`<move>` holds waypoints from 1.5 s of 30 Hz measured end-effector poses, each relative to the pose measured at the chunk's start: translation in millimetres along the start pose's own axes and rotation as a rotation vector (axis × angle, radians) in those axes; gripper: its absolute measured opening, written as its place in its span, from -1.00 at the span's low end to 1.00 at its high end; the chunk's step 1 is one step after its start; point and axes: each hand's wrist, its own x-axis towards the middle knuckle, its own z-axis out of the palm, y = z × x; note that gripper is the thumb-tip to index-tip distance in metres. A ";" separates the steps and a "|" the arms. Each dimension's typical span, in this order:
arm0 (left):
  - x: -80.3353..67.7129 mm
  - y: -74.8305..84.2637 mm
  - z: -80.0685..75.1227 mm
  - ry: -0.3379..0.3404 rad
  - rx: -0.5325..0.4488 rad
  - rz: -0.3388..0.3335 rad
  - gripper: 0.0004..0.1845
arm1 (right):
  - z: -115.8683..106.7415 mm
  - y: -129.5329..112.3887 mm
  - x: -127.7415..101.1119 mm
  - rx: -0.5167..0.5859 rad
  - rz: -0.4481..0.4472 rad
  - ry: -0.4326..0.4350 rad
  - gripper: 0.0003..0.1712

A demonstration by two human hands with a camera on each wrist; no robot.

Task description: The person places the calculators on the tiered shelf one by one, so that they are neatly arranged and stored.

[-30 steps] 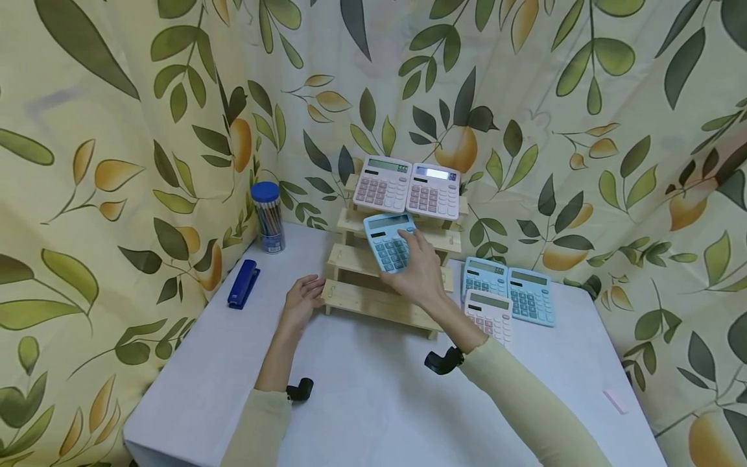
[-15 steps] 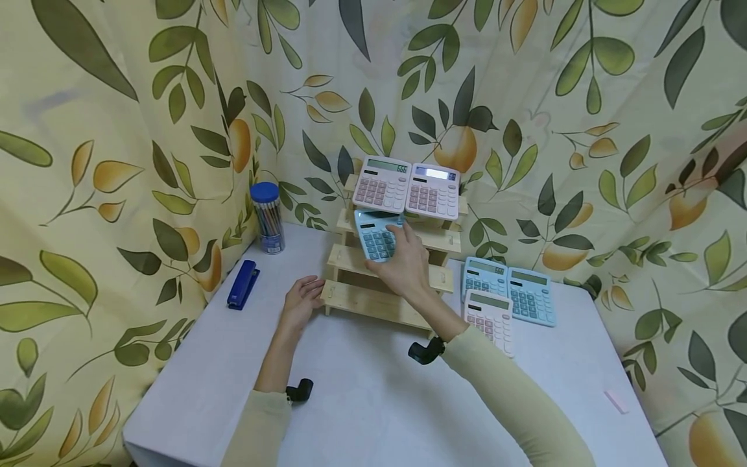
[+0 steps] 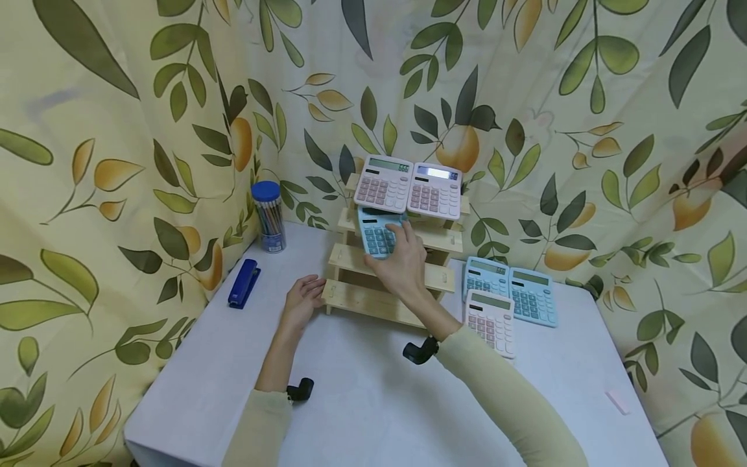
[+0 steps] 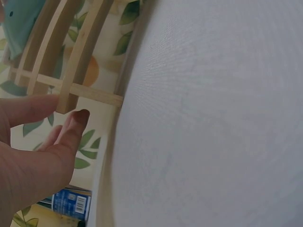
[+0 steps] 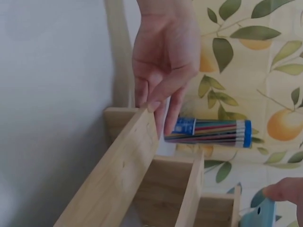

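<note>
Pinching the rectangular light-blue plastic calculator (image 3: 377,239) below a white-and-pink calculator (image 3: 382,185), the right hand (image 3: 404,263) has it at the left of the stepped pale-wood rack (image 3: 370,302). I'd square it gently, sparing its neighbour, while the left hand (image 3: 300,303) grips the rack's front corner.

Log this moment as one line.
right grip: holds blue calculator at wooden stand; left grip: touches lowest shelf; top: two pink-keyed calculators
</note>
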 end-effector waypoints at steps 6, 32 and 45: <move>-0.1 0.1 0.0 0.005 0.001 -0.003 -0.27 | 5.0 -5.0 3.8 -0.033 0.013 0.019 -0.08; -0.7 1.2 0.9 -0.002 -0.013 -0.005 -0.26 | 30.2 -15.2 16.9 -0.195 0.069 -0.070 0.08; -0.2 1.0 1.3 0.006 -0.002 0.000 -0.26 | 27.9 -11.8 14.2 -0.140 -0.038 -0.065 -0.32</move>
